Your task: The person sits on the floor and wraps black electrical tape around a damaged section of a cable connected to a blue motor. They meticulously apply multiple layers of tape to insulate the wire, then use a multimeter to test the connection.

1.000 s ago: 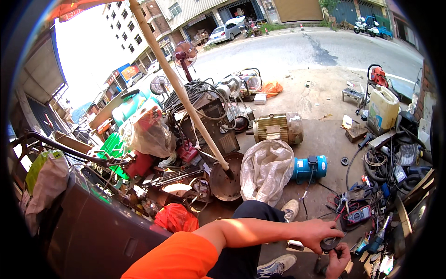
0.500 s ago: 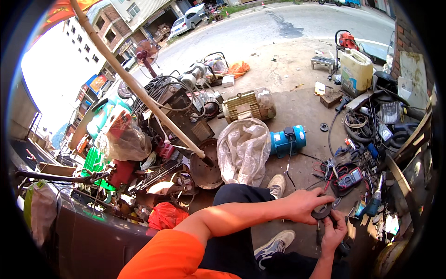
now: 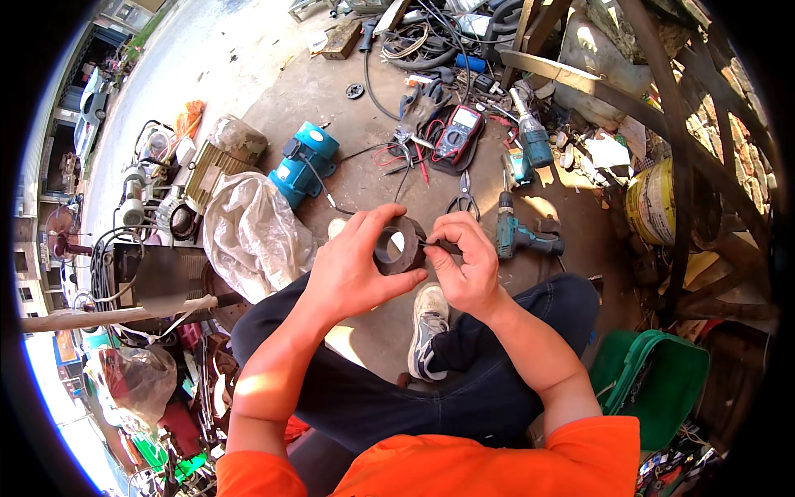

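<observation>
My left hand curls around a roll of black tape, thumb below and fingers above, with the roll's round hole toward the left. My right hand pinches with thumb and forefinger at the roll's right rim; a small dark strip shows at the fingertips, too small to make out fully. Both hands are above my shoe, between my knees. Beyond them lie scissors with dark handles and a teal cordless drill. A red multimeter with test leads is farther off, and a blue electric motor stands at the left.
A white woven sack leans beside a larger, worn motor on the left. Another teal power tool, tangled cables and wooden beams fill the far right. A yellow bucket and a green bin stand at the right.
The view has swung to the right, bringing the hands to the middle. The tape roll is still held in both hands; my right fingers now pinch at its rim.
</observation>
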The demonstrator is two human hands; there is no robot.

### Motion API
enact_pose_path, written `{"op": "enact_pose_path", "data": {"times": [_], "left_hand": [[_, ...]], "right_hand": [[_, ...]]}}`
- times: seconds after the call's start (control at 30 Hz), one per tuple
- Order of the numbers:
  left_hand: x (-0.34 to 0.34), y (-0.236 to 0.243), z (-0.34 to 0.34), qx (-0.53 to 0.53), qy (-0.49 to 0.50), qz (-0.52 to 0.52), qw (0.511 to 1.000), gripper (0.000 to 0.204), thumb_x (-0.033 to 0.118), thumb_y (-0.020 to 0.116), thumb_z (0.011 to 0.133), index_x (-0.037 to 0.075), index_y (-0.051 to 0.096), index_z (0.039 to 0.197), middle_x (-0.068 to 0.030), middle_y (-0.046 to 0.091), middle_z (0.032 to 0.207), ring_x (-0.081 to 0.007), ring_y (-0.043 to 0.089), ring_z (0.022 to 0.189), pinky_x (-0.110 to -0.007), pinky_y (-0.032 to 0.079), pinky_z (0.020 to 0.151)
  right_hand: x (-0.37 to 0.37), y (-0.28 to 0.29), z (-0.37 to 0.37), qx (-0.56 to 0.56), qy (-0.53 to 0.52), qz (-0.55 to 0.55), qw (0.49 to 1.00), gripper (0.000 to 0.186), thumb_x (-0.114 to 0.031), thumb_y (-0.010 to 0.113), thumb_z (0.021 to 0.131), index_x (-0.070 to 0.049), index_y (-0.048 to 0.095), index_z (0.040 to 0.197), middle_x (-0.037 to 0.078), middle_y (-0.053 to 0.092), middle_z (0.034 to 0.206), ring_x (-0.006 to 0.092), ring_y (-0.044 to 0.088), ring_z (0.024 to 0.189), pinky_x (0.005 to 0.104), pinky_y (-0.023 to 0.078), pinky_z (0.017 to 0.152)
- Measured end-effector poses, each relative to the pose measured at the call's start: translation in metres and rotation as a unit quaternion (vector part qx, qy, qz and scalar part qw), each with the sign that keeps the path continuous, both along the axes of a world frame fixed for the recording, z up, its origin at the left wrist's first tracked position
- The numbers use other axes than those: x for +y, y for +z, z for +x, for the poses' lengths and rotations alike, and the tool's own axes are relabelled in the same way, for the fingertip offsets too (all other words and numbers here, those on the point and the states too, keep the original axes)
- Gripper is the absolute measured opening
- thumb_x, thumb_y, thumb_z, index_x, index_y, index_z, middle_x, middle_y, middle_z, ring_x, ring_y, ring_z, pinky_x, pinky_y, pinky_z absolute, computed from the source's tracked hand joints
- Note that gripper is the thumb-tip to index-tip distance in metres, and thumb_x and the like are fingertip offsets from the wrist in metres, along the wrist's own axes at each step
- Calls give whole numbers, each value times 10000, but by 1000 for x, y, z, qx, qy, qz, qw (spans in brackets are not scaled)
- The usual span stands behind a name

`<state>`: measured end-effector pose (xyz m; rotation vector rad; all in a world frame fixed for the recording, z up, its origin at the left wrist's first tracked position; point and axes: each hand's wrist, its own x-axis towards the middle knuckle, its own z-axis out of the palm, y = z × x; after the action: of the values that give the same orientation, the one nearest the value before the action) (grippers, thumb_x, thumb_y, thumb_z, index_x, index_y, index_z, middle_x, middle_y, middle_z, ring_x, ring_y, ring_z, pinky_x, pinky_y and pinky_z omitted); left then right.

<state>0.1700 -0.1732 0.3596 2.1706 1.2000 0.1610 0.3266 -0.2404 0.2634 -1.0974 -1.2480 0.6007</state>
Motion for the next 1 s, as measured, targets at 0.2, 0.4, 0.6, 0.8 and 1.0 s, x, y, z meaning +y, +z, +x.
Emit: {"op": "enact_pose_path", "data": {"times": [0.2, 0.4, 0.6, 0.8, 1.0], "left_hand": [[-2, -6, -3, -49, -9, 37, 998, 749, 203, 846, 635, 17, 473, 1257, -165, 560, 1149, -315, 581, 1069, -378, 473, 909], [4, -22, -15, -129, -7, 67, 989, 754, 79, 840, 617, 35, 454, 1264, -158, 518, 1189, -307, 547, 1098, -378, 453, 933], [4, -21, -14, -131, -35, 94, 986, 749, 73, 835, 618, 55, 458, 1266, -191, 492, 1245, -378, 524, 1150, -402, 457, 934], [4, -17, -14, -119, -58, 84, 988, 741, 53, 814, 614, 87, 470, 1269, -180, 480, 1259, -403, 531, 1128, -418, 480, 898], [3, -18, -13, -109, -59, 78, 989, 705, 47, 783, 622, 95, 483, 1259, -165, 485, 1259, -400, 529, 1130, -429, 479, 893]], "right_hand": [[-1, 2, -2, -2, -12, 25, 1000, 183, 64, 689, 757, 5, 601, 906, 138, 580, 926, 253, 607, 762, 310, 500, 641], [2, 8, -1, -25, 14, 93, 995, 219, 87, 727, 699, -4, 628, 873, 116, 583, 924, 207, 601, 736, 290, 493, 609], [3, 9, 5, 15, 81, 98, 992, 153, -10, 742, 762, -14, 649, 883, 108, 596, 878, 182, 584, 707, 273, 465, 593], [3, 11, -1, 39, 30, -16, 999, 204, -28, 743, 775, -3, 675, 965, 100, 615, 846, 168, 588, 673, 282, 465, 591], [2, 11, 2, 17, 53, -16, 998, 139, 19, 709, 768, 2, 657, 895, 107, 595, 855, 210, 599, 711, 296, 477, 624]]}}
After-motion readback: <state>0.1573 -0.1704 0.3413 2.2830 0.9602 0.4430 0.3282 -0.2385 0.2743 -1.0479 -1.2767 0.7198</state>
